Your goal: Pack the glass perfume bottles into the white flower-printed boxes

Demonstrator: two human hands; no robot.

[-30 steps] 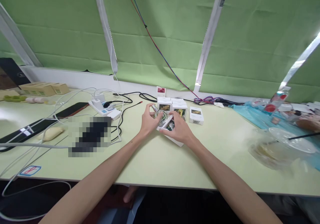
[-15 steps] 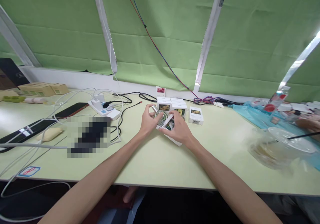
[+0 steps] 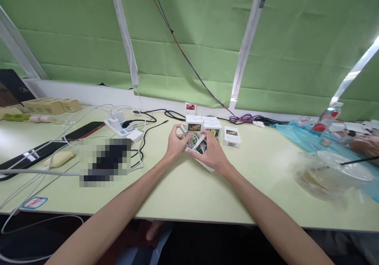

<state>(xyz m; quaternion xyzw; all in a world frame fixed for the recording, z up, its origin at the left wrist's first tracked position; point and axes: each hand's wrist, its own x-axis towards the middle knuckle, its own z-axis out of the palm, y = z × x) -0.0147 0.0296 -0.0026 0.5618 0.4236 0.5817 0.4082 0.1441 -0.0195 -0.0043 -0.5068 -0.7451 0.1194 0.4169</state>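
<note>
My left hand [image 3: 174,142] is closed around a small round glass bottle [image 3: 192,138] with a silver cap, held just above the pale green table [image 3: 183,190]. My right hand [image 3: 213,154] grips a small white carton [image 3: 200,146] with a picture on its face, its open end against the bottle. Both hands meet at mid-table. Right behind them stand three similar white cartons [image 3: 195,124], [image 3: 212,126], [image 3: 231,136] and a smaller one with a red picture [image 3: 190,108].
A power strip [image 3: 122,130] with white and black cables lies to the left, beside a phone [image 3: 84,130] and a dark flat device [image 3: 28,156]. Clear plastic containers [image 3: 328,174], a blue cloth [image 3: 299,136] and another person's hand [image 3: 367,144] are at the right.
The hands have barely shifted; the bottle and the carton's open end have come slightly closer together.
</note>
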